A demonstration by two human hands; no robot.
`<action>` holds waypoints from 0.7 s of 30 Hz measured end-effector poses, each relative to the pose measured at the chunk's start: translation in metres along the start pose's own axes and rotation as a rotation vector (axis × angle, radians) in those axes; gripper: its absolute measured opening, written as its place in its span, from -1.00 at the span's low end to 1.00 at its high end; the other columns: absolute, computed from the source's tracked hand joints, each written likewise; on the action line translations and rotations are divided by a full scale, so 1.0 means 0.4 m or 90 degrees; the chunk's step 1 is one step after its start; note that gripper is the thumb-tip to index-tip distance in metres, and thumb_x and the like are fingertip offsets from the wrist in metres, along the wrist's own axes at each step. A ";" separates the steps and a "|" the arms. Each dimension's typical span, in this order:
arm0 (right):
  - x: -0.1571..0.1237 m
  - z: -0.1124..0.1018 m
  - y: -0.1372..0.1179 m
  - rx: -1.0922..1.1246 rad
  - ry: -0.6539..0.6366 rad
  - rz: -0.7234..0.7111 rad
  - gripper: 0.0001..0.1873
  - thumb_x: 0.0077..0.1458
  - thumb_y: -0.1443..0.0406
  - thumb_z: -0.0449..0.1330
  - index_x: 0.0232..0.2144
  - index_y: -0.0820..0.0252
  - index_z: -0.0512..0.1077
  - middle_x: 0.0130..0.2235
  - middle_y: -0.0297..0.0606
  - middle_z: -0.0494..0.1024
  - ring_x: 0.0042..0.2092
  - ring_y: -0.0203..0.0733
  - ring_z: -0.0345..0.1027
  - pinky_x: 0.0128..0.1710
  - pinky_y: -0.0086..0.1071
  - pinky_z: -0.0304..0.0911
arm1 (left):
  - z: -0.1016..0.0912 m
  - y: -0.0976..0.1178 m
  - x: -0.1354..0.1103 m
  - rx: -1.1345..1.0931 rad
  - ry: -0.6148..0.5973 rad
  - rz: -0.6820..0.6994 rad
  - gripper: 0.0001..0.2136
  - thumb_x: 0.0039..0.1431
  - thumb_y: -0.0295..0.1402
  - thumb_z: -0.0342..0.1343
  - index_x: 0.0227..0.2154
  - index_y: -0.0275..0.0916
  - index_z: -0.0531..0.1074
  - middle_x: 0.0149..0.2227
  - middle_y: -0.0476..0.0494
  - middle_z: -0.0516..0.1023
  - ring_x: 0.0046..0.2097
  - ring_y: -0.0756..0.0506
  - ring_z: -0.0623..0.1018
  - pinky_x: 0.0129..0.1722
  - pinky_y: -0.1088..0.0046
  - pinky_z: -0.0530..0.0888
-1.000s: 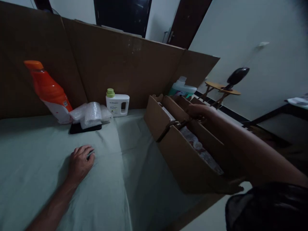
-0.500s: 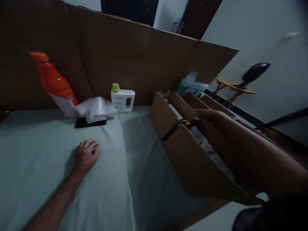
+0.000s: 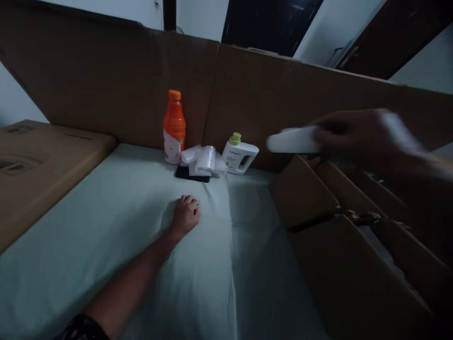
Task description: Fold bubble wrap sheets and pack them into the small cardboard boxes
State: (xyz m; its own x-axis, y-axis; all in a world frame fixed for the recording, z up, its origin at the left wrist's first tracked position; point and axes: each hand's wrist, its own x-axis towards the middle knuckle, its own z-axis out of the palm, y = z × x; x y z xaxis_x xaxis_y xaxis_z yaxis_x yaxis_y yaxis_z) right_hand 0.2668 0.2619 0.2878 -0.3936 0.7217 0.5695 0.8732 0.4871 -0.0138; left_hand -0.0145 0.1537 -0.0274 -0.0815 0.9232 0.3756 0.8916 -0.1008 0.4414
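My left hand point(image 3: 186, 215) rests closed on the pale green cloth point(image 3: 198, 274). A small greyish bit shows at its fingers, too little to name. My right hand point(image 3: 350, 137), smeared by motion, is raised above the cardboard boxes on the right and grips a smooth white oblong object point(image 3: 292, 140) whose kind I cannot make out. Beyond my left hand, a bubble-wrapped bundle point(image 3: 207, 159) lies on a flat black object point(image 3: 191, 175). To its right stands a white jug-like bottle point(image 3: 235, 158) with a green cap and a handle.
An orange bottle point(image 3: 174, 125) stands upright at the back left against a tall cardboard wall point(image 3: 269, 89). A flat closed carton point(image 3: 53, 160) takes up the left side. Open cardboard boxes point(image 3: 325, 255) line the right side, with pale contents partly visible in one.
My right hand has come up from the boxes with the white oblong object in it. The view has swung left, bringing the flat carton into sight. My left hand stays on the cloth.
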 end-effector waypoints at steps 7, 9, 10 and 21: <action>0.166 0.413 -0.437 -0.069 -0.152 -0.100 -0.58 0.32 0.36 -0.08 0.06 0.27 0.49 0.09 0.07 0.56 0.04 0.08 0.47 -0.05 -0.15 0.33 | -0.001 0.000 0.007 -0.018 -0.007 -0.003 -0.87 0.12 -0.49 0.12 -0.31 -0.19 0.52 -0.12 -0.15 0.60 -0.06 -0.21 0.48 -0.04 0.21 0.41; 0.180 0.523 -0.497 -0.067 -0.228 -0.133 -0.56 0.31 0.35 -0.07 0.12 0.28 0.44 0.13 0.10 0.53 0.10 0.09 0.44 0.00 -0.15 0.30 | 0.001 -0.002 0.005 -0.019 -0.008 -0.002 -0.87 0.12 -0.48 0.12 -0.29 -0.19 0.52 -0.11 -0.16 0.60 -0.06 -0.21 0.48 -0.04 0.21 0.40; 0.183 0.565 -0.514 -0.062 -0.264 -0.147 -0.56 0.29 0.33 -0.02 0.13 0.26 0.44 0.12 0.07 0.54 0.10 0.08 0.44 0.02 -0.16 0.29 | 0.003 -0.003 0.005 -0.019 -0.008 -0.003 -0.86 0.12 -0.48 0.12 -0.28 -0.19 0.52 -0.11 -0.17 0.59 -0.06 -0.21 0.48 -0.04 0.21 0.40; 0.060 0.277 -0.322 -0.047 -0.290 -0.145 -0.64 0.22 0.27 0.11 0.02 0.11 0.55 0.04 -0.15 0.63 0.08 0.03 0.44 0.10 -0.16 0.12 | -0.008 -0.007 -0.008 -0.053 0.032 0.026 -0.82 0.11 -0.49 0.04 -0.36 -0.16 0.53 -0.17 -0.21 0.62 -0.12 -0.23 0.51 -0.06 0.19 0.43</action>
State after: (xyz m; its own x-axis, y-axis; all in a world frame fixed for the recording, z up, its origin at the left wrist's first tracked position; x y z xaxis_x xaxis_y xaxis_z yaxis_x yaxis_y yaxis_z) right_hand 0.1129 0.2711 0.2122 -0.6475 0.7500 0.1347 0.7619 0.6334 0.1358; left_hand -0.0182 0.1499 -0.0273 -0.0696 0.8982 0.4340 0.8547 -0.1706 0.4902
